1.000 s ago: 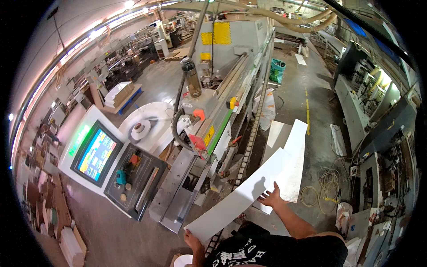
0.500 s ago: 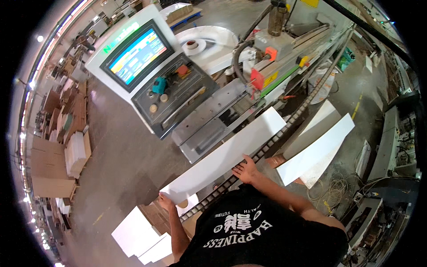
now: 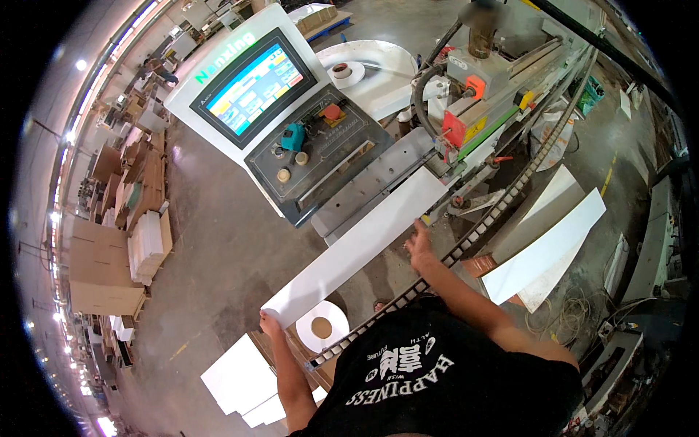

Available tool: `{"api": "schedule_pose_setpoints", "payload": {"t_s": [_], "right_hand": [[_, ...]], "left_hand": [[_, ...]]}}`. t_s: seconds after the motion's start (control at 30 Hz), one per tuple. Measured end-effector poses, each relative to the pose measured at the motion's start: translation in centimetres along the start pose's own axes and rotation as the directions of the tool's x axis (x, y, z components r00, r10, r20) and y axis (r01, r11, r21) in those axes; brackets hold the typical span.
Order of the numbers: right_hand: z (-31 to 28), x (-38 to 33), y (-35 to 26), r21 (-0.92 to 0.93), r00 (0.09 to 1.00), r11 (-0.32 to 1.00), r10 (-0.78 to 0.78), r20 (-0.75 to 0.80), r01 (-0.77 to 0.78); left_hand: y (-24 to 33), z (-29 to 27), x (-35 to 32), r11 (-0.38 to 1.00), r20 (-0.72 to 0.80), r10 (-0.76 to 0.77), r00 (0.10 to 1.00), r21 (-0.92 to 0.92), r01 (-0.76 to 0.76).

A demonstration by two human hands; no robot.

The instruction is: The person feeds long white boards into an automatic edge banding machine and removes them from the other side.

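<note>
Now the left hand (image 3: 270, 320) is pinching the near end of the white panel (image 3: 357, 251), which is lying across the machine's infeed beside the console (image 3: 280, 109). Meanwhile the right hand (image 3: 420, 244) is resting flat, fingers spread, on the panel's edge.

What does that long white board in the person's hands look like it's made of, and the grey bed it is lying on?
The long white board looks like laminated wood panel: flat, stiff, smooth matte white face, thin square edges. Its core can't be seen. The grey bed looks like bare metal, dull silver with straight grooves. The left hand holds one end; the right hand rests along its edge.
</note>
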State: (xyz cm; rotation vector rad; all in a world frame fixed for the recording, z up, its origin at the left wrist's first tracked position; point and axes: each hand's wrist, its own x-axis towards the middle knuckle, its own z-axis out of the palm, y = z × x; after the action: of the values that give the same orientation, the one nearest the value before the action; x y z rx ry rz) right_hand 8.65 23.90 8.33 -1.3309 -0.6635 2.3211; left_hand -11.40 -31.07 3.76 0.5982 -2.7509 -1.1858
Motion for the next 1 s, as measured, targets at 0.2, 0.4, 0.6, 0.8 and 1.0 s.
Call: {"api": "schedule_pose_setpoints", "payload": {"t_s": [0.2,0.4,0.6,0.8,1.0], "right_hand": [[1.4,1.6,-6.8,0.198,0.988,0.972,-0.144,0.06,0.13],[2.3,3.1,-6.2,0.091,0.979,0.976,-0.2,0.045,0.195],[2.8,2.7,-5.2,-0.043,0.959,0.958,-0.283,0.017,0.284],[4.4,3.0,-3.8,-0.067,0.938,0.938,-0.344,-0.051,0.34],[4.4,2.9,-4.7,0.03,0.943,0.943,-0.331,-0.043,0.332]], "left_hand": [[0.6,1.1,3.6,0.998,-0.026,0.004,1.0,-0.062,-0.006],[4.5,2.6,2.7,0.951,0.032,0.225,0.974,0.209,-0.227],[10.9,4.8,-7.8,0.429,0.475,0.702,0.53,0.312,-0.848],[14.7,8.2,-11.7,0.312,0.578,0.681,0.449,0.326,-0.893],[14.5,8.9,-12.2,0.345,0.616,0.609,0.5,0.362,-0.866]]}}
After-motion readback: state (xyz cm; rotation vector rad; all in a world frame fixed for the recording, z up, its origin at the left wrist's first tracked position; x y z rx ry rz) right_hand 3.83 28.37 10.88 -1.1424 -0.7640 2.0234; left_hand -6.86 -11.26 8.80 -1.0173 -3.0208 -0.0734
